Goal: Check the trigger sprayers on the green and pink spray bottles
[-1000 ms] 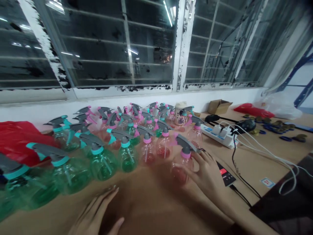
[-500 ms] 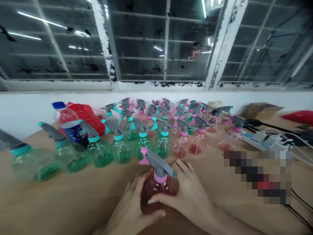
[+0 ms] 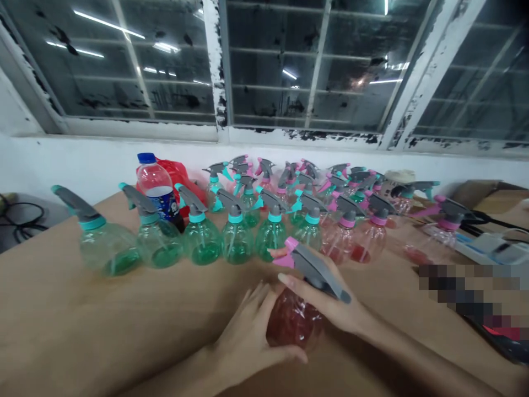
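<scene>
A pink spray bottle with a grey and pink trigger head stands on the brown table in front of me. My left hand wraps round the bottle's round body from the left. My right hand grips the trigger head at the neck, fingers closed about it. Behind stand rows of green spray bottles and pink spray bottles, all upright.
A clear drink bottle with a blue cap and a red bag stand at the back left. A white power strip with cables lies right. A black cable hangs left. A window wall runs behind.
My right hand pulled one pink bottle out of the rows towards me. My left hand came off the table onto its body. The right hand shifted up to the trigger head.
</scene>
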{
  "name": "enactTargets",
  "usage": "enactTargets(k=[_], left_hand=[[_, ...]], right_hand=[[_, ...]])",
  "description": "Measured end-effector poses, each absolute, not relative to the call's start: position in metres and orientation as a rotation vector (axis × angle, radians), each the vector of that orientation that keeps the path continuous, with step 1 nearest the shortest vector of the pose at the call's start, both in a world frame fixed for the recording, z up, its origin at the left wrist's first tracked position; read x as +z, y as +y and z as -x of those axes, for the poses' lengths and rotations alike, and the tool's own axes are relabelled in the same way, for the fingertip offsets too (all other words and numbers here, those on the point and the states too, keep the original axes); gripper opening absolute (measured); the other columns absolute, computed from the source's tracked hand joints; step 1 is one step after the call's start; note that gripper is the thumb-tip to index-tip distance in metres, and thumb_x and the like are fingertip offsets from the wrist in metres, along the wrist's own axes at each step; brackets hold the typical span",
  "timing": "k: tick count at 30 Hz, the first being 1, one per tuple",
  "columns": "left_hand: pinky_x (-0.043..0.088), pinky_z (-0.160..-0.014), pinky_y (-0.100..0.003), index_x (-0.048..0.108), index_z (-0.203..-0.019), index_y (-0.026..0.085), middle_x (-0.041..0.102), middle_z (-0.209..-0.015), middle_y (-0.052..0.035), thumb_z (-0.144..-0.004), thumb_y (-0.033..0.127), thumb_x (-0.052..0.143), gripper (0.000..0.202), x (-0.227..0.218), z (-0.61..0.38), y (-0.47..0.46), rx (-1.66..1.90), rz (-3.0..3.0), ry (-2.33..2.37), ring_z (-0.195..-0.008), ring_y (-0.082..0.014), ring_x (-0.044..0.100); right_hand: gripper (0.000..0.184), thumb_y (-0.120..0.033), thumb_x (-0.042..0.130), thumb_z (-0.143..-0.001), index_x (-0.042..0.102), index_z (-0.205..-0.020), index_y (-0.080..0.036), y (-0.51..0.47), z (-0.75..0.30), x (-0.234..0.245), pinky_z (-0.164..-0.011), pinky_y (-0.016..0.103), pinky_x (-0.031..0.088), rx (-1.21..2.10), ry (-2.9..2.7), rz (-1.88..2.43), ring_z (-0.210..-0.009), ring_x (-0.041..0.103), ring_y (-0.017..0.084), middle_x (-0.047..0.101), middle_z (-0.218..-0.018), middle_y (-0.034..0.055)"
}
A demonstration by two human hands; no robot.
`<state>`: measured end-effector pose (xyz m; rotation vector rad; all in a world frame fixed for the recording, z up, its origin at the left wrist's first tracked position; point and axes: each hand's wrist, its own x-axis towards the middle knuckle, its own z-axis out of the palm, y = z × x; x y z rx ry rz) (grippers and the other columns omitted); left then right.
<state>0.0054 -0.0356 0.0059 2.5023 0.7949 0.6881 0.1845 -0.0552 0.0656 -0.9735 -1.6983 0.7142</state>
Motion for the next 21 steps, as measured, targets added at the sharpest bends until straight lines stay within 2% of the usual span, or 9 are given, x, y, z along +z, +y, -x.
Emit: enactTargets(k=[3, 7, 11, 17, 21], left_hand=[[0.027, -0.103, -0.056, 0.018, -0.146, 0.023, 0.038, -0.142, -0.0155, -0.067, 0.071, 0.066, 0.104, 0.002, -0.004, -0.029, 0.605, -2.599, 0.742, -0.129, -0.0383, 0.035], [0.020, -0.106, -0.058, 0.008, -0.149, 0.019, 0.028, -0.147, -0.0191, -0.059, 0.077, 0.066, 0.122, -0.007, 0.000, -0.023, 0.475, -2.671, 0.753, -0.133, -0.0417, 0.027], [0.016, -0.108, -0.055, 0.007, -0.149, 0.018, 0.021, -0.151, -0.0174, -0.065, 0.078, 0.060, 0.116, -0.013, 0.004, -0.022, 0.406, -2.728, 0.791, -0.136, -0.0383, 0.019], [0.016, -0.110, -0.054, 0.010, -0.149, 0.019, 0.019, -0.152, -0.0144, -0.071, 0.075, 0.057, 0.107, -0.016, 0.008, -0.021, 0.377, -2.746, 0.786, -0.137, -0.0351, 0.020], [0.021, -0.109, -0.054, 0.015, -0.149, 0.020, 0.018, -0.152, -0.0127, -0.074, 0.072, 0.057, 0.100, -0.017, 0.010, -0.022, 0.357, -2.737, 0.830, -0.137, -0.0360, 0.019]], right_hand=[[0.023, -0.029, 0.055, -0.084, 0.060, -0.107, -0.030, -0.055, -0.187, 0.063, -0.076, 0.033, 0.055, 0.575, -1.717, 1.014, -0.088, 0.066, 0.019, 0.068, -0.097, 0.0012], [0.011, -0.035, 0.056, -0.083, 0.062, -0.091, -0.029, -0.053, -0.194, 0.062, -0.062, 0.033, 0.054, 0.430, -1.730, 1.097, -0.066, 0.062, 0.018, 0.063, -0.074, -0.0006], [0.011, -0.035, 0.054, -0.085, 0.062, -0.085, -0.027, -0.050, -0.200, 0.061, -0.061, 0.032, 0.051, 0.465, -1.726, 1.117, -0.064, 0.061, 0.018, 0.063, -0.071, -0.0005], [0.022, -0.038, 0.052, -0.087, 0.060, -0.073, -0.023, -0.048, -0.200, 0.063, -0.058, 0.029, 0.048, 0.527, -1.723, 1.094, -0.061, 0.062, 0.015, 0.064, -0.068, -0.0006], [0.015, -0.037, 0.055, -0.085, 0.063, -0.083, -0.025, -0.047, -0.200, 0.070, -0.061, 0.030, 0.051, 0.579, -1.768, 1.066, -0.064, 0.064, 0.016, 0.067, -0.074, -0.0005]])
